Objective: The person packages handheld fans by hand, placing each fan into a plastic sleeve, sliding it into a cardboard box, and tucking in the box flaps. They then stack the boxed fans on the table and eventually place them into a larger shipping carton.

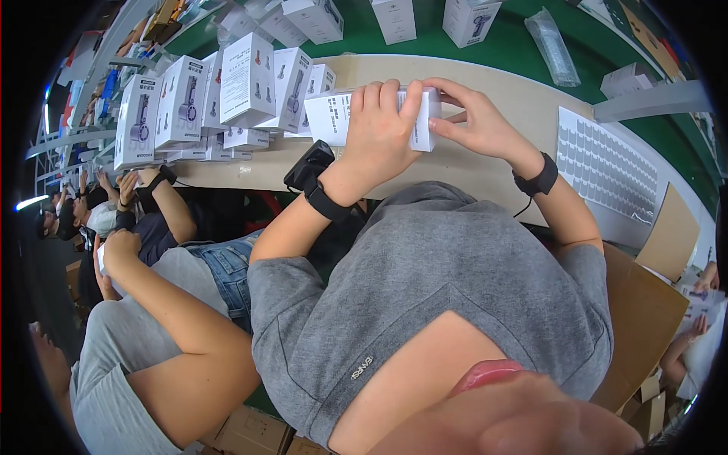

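A white box (328, 120) is held over the middle of the tabletop (500, 80), between its far and near edges. The left hand (385, 127) wraps it from above, fingers curled over the far side, while the right hand (479, 120) curves around its right end, thumb and forefinger touching it with a narrow gap between them. More boxes (247, 82) are piled at the tabletop's left end.

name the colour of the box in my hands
White with dark print; the box shows best in the head view.
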The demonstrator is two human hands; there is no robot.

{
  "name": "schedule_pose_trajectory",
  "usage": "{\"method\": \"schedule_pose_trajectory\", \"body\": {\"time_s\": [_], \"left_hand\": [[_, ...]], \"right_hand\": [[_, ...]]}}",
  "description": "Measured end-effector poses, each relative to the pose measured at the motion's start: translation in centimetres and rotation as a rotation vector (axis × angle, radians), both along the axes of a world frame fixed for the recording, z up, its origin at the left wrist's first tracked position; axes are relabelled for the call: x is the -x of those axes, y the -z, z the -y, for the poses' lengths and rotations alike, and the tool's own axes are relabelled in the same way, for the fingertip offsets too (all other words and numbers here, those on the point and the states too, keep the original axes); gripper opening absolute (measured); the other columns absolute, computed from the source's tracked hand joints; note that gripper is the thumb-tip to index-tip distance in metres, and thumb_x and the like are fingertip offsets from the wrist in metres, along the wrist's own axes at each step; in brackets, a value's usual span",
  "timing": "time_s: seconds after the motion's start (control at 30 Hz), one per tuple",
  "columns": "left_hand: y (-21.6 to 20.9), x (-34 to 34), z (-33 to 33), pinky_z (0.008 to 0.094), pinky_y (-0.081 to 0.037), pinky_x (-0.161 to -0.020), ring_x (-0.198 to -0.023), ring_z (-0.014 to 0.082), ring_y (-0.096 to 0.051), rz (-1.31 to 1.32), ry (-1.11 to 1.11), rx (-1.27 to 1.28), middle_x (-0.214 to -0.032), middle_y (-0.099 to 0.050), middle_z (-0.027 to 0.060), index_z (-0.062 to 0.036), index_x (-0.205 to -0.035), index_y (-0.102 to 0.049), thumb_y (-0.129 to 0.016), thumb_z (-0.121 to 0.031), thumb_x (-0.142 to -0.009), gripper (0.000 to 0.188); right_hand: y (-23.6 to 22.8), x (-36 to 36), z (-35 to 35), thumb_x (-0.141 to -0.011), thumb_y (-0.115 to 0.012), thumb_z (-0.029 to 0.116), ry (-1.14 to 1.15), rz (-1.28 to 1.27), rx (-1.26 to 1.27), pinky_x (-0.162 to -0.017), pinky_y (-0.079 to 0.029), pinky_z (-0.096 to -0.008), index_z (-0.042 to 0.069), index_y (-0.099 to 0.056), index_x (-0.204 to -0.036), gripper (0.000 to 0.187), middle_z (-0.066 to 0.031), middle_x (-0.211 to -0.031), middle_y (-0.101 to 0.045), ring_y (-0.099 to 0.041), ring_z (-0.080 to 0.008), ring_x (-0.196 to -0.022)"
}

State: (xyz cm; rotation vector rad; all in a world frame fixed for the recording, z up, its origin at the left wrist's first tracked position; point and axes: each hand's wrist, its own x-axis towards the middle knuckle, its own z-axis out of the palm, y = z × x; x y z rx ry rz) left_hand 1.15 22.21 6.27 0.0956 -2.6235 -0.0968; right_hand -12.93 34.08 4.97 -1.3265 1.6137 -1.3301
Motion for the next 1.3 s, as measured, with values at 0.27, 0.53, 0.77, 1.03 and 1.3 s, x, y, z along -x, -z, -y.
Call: {"method": "schedule_pose_trajectory", "body": {"time_s": [0.27,0.53,0.77,1.03,1.3], "left_hand": [[0.2,-1.0,0.5,0.0416,-0.035,-0.083,-0.094,0.0324,-0.046,0.112,0.034,-0.029,-0.099,-0.047,0.0180,-0.0021,-0.113,-0.042,-0.074,-0.024,-0.057,0.068],[2.3,-2.2,3.1,0.0416,-0.037,-0.091,-0.105,0.0344,-0.046,-0.014,-0.012,-0.793,-0.108,-0.047,0.0199,0.0032,-0.118,-0.036,-0.082,-0.027,-0.056,0.083],[8.2,0.8,-1.4,0.0379,-0.041,-0.086,-0.103,0.0322,-0.049,-0.313,-0.012,-0.853,-0.112,-0.047,0.0177,0.0044,-0.125,-0.028,-0.082,-0.029,-0.057,0.093],[5.7,1.1,1.7,0.0362,-0.048,-0.068,-0.078,0.0337,-0.059,0.065,0.013,-0.624,-0.085,-0.060,0.0210,0.0011,-0.113,-0.048,-0.063,-0.030,-0.078,0.050],[5.1,1.3,3.1,0.0421,-0.041,-0.050,-0.054,0.0391,-0.053,0.050,-0.055,-0.752,-0.057,-0.053,0.0209,-0.0001,-0.076,-0.058,-0.048,-0.018,-0.088,0.023]], "right_hand": [[1.5,-0.3,0.2,-0.075,-0.064,0.017,0.040,-0.029,-0.072,-0.077,-0.049,-0.0328,-0.001,-0.051,-0.114,0.045,-0.0153,-0.104,-0.059,-0.059,-0.0260,-0.093],[-1.0,1.1,-2.3,-0.075,-0.055,0.012,0.098,0.426,0.052,-0.086,-0.045,-0.0311,0.004,-0.038,-0.130,0.058,-0.0122,-0.108,-0.059,-0.057,-0.0218,-0.101],[3.3,0.4,-0.4,-0.082,-0.057,0.023,0.266,-0.105,0.104,-0.082,-0.046,-0.0293,0.002,-0.040,-0.128,0.053,-0.0109,-0.103,-0.061,-0.060,-0.0194,-0.094],[4.8,3.5,0.1,-0.085,-0.058,0.018,0.284,0.999,-0.028,-0.075,-0.048,-0.0297,0.001,-0.055,-0.104,0.026,-0.0068,-0.095,-0.061,-0.059,-0.0144,-0.087],[1.9,-1.9,-2.4,-0.069,-0.069,0.007,0.053,-0.841,0.366,-0.084,-0.047,-0.0385,0.002,-0.056,-0.095,0.030,-0.0113,-0.097,-0.059,-0.058,-0.0288,-0.092]]}}
